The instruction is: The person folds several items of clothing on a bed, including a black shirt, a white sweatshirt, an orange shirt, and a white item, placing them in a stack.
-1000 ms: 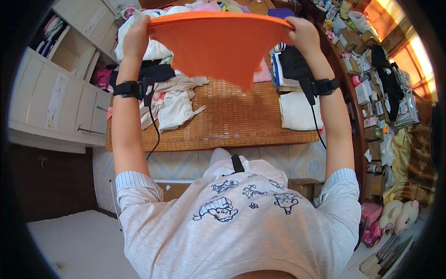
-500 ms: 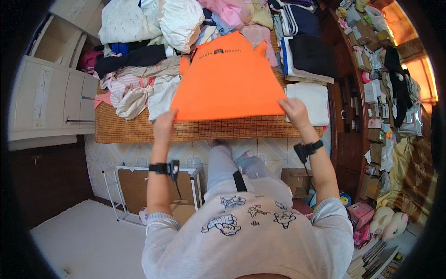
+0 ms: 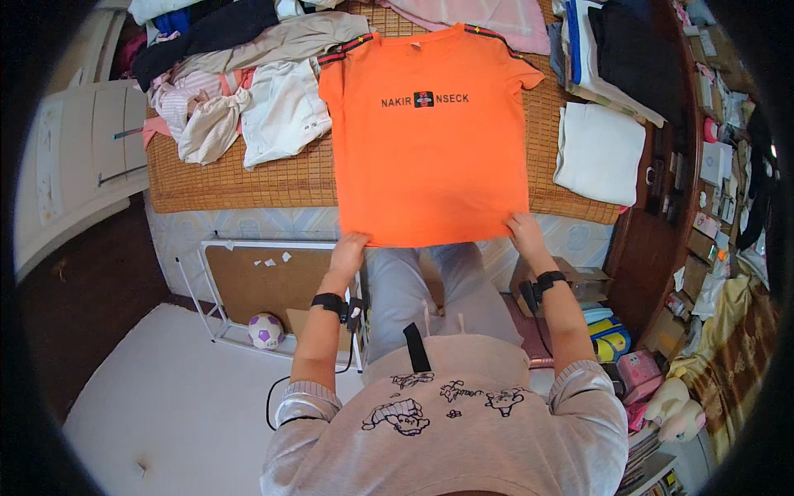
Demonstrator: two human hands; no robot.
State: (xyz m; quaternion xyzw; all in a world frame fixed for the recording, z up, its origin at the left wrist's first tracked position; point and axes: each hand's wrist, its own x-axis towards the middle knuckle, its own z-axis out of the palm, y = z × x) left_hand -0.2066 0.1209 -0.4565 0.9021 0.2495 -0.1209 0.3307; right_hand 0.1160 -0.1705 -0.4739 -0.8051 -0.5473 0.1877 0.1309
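From where I stand, a person's left hand [image 3: 349, 253] and right hand [image 3: 528, 236] each pinch a bottom corner of an orange T-shirt [image 3: 430, 178], fingers closed on the hem and the hands set well apart. The shirt stretches flat ahead of the grip, collar farthest away, across a woven mat [image 3: 256, 190]. Its hem, drawn between the hands, reaches past the mat's front edge, above grey trousers [image 3: 399, 289]. Ahead and left of the left hand, a crumpled white garment [image 3: 285, 112] lies right beside the shirt's side; nearer the grip, a strip of mat shows. Ahead and right of the right hand, mat separates the shirt from a folded white cloth [image 3: 600, 155] near the mat's right edge.
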